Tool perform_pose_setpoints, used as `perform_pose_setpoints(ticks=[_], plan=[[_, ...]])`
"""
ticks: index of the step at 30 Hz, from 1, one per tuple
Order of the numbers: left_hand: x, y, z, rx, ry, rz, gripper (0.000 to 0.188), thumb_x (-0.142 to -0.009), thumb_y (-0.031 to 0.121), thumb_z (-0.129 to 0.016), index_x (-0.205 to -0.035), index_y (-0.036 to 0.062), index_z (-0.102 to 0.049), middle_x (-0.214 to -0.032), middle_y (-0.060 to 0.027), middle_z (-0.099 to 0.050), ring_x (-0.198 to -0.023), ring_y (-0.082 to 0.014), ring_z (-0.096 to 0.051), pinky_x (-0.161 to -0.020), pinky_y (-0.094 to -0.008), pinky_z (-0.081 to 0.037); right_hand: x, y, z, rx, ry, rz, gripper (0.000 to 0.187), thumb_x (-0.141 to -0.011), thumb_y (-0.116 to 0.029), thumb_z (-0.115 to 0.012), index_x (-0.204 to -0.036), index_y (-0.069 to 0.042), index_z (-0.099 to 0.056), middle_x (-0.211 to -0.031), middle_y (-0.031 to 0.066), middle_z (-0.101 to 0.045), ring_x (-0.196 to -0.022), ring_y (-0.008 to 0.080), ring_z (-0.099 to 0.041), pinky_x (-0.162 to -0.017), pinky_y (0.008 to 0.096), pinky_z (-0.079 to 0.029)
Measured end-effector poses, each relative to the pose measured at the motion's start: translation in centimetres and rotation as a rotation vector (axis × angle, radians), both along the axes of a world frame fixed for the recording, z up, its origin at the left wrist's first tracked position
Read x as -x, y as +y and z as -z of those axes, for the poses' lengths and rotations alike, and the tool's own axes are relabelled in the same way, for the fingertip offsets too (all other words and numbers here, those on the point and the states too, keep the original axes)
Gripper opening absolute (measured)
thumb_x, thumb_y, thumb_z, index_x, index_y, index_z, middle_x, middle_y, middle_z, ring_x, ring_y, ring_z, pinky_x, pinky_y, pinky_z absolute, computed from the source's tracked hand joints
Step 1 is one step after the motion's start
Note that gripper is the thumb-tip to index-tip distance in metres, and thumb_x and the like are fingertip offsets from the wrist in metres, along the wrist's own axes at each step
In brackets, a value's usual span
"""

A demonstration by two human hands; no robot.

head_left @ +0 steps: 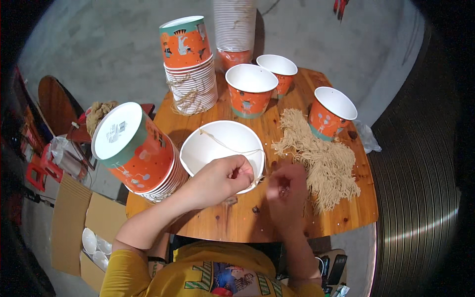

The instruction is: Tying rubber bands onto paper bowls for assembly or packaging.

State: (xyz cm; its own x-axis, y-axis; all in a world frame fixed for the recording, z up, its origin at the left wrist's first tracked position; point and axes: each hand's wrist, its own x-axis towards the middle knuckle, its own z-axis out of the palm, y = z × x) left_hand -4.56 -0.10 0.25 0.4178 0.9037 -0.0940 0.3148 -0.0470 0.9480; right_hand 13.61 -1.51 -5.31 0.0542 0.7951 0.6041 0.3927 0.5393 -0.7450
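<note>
My left hand [225, 180] is closed in a pinch over the near right rim of a white paper bucket [200, 148], apparently on a thin tan string [225, 143]. That string loops across the bucket's mouth, and a frayed bit shows by the fingertips. Just to the right, my right hand [287, 195] is curled closed and blurred; whatever lies in its fingers is hidden. Beside it spreads a heap of tan strings [326, 168]. Left of the white bucket, a tilted stack of orange-and-green paper buckets [143, 158] stands upside down, near my left forearm.
Behind stand a taller stack of buckets [190, 84] with strings on it, a white-rimmed stack [233, 29], and three orange buckets [251, 99] with their mouths up. The wooden table [222, 222] has a curved edge. An open cardboard box [71, 222] sits lower left.
</note>
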Motion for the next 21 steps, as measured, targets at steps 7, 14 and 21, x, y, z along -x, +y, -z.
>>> perform_pose_setpoints(ticks=[7,14,21], plan=[[-0.2,0.2,0.0,-0.008,0.034,0.023,0.015,-0.087,0.015,-0.055,-0.088,-0.0001,-0.057,-0.073,0.0011,-0.052,-0.065,-0.006,-0.046,-0.058,-0.0232,-0.041,1.1,-0.9,0.5,-0.052,-0.18,-0.01,0.014,-0.075,0.002,-0.061,-0.086,-0.005,-0.054,-0.083,0.007,-0.05,-0.061,0.0152,-0.048,-0.056,0.0269,-0.042],[-0.3,-0.3,0.2,0.047,0.002,0.017,0.014,-0.089,0.015,-0.054,-0.089,0.0012,-0.057,-0.075,0.0014,-0.053,-0.066,-0.0065,-0.047,-0.059,-0.0232,-0.041,1.6,-1.2,-0.1,0.033,-0.119,0.027,0.016,-0.074,0.002,-0.062,-0.086,-0.005,-0.054,-0.082,0.0066,-0.049,-0.062,0.0145,-0.05,-0.054,0.0278,-0.043],[-0.7,-0.4,-0.5,-0.049,0.106,0.061,0.011,-0.09,0.013,-0.055,-0.093,0.0018,-0.054,-0.08,0.0008,-0.055,-0.074,-0.0062,-0.048,-0.067,-0.0228,-0.043,1.2,-1.1,0.3,-0.107,-0.294,0.125,0.018,-0.074,0.002,-0.063,-0.087,-0.004,-0.052,-0.082,0.0087,-0.048,-0.065,0.0212,-0.052,-0.056,0.0322,-0.045]])
